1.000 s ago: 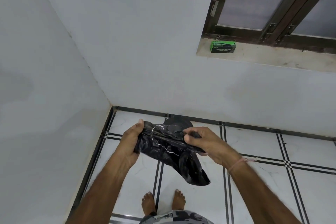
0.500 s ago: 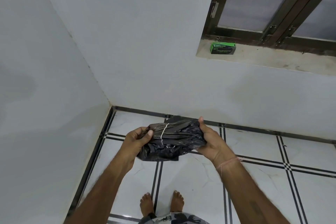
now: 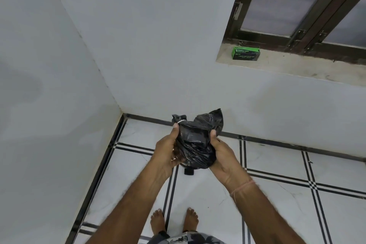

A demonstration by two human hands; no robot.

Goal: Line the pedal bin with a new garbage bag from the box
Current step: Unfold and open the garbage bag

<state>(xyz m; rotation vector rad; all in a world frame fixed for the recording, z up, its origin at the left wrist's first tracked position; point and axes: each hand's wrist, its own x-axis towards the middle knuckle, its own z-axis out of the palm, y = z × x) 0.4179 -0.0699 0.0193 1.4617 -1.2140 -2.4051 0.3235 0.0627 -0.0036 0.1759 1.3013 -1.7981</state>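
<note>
Head view: left hand, right hand, each grip clamped on crumpled black garbage bag

Pretty clearly a room in a home, seen at one corner. Two plain white painted walls are joined above a floor laid in glossy white marble-look tiles, crossed by thin paired black lines and edged by a dark skirting strip. A window with a dark brown frame, small metal latches and frosted panes is set into the far wall, and its deep sill is left rough and a bit dusty. A small green box marked as garbage bags is parked at the sill's left end. Bare feet are planted on the tiles, so a lived-in house is suggested, not a shop or office.
</note>
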